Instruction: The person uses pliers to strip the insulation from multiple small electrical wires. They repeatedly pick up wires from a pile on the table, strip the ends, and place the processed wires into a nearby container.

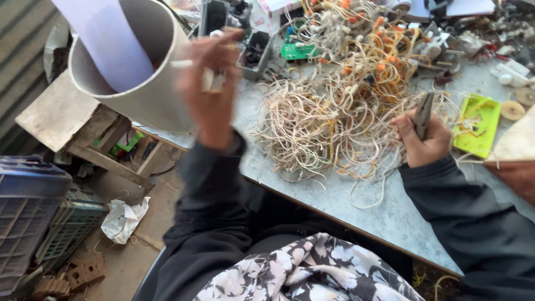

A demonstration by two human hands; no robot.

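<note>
Fingers of the left hand [212, 83] pinch a white wire piece [181, 63] beside the bucket [150, 95]; right hand [421, 139] clamps pliers [423, 114] — steady, release over the rim.

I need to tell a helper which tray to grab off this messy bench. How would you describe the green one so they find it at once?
Start at the big heap of pale tangled wires on the grey table. Just past the right hand, which holds pliers, lies the tray. It is shallow, rectangular and bright lime green, the only such thing there, with a few wire scraps in it.
</note>
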